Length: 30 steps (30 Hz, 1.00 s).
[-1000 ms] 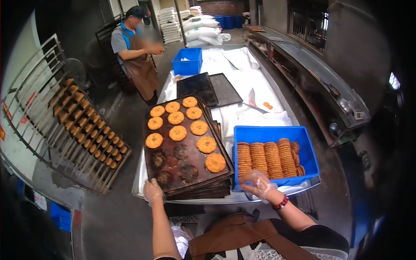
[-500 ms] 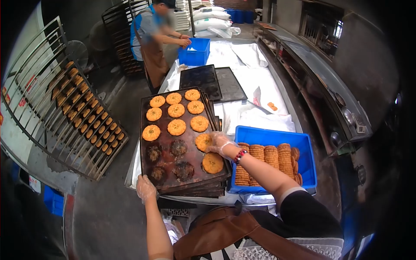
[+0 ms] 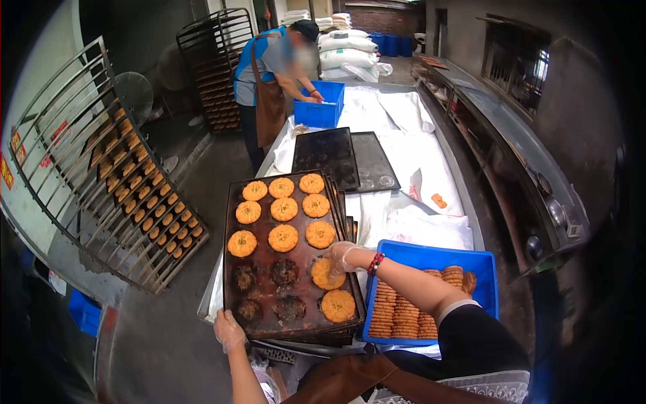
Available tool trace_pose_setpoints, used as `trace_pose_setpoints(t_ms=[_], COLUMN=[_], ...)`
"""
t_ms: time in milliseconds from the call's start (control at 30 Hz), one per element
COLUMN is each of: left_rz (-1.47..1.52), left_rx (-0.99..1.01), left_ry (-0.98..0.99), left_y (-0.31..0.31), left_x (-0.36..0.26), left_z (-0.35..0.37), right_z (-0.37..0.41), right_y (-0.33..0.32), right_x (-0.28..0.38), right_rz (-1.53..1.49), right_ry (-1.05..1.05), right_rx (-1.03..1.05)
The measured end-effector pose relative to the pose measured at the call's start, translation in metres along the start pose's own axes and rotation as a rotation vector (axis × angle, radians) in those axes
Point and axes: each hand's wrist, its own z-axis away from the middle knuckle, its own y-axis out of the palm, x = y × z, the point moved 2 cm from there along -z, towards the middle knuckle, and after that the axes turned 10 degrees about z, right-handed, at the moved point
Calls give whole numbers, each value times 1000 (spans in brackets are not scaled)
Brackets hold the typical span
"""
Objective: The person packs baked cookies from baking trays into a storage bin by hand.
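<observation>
My left hand [image 3: 230,330], in a clear plastic glove, grips the near left corner of a dark baking tray [image 3: 227,276]. Rows of round golden cookies [image 3: 283,238] sit on this tray, with dark baked-on marks at its near left part. The gloved fingers of my right hand [image 3: 342,257] are closed on the edge of one cookie [image 3: 324,275] in the right column. Another cookie [image 3: 337,306] lies just nearer to me. To the right is a blue crate [image 3: 437,252] holding upright rows of stacked cookies [image 3: 404,313], partly hidden by my right forearm.
More trays lie beneath this one. Two dark trays [image 3: 326,156] rest farther up the white-covered table [image 3: 387,215], near a broken cookie piece [image 3: 439,200]. A co-worker [image 3: 266,87] bends over another blue crate [image 3: 319,118]. A rack [image 3: 101,161] of cookie trays stands left.
The view has tilted up, so everything sits lower in it. Under my right hand the cookie has shifted slightly, baring a dark mark beside it. The co-worker leans farther over the crate.
</observation>
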Motion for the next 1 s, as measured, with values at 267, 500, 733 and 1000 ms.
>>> trace_pose_setpoints(t_ms=[267, 500, 733, 1000], left_rz=[-9, 9, 26, -6], left_rx=[17, 5, 1, 18], left_ry=[5, 6, 27, 31], left_y=[0, 4, 4, 6], left_x=[2, 5, 7, 14], left_z=[0, -1, -1, -3], right_z=[-77, -40, -10, 41], right_y=[-25, -101, -57, -39], right_x=[-53, 11, 55, 5], right_rz=[-103, 86, 246, -503], right_ry=[80, 141, -128, 12], right_rx=[-132, -114, -768, -218])
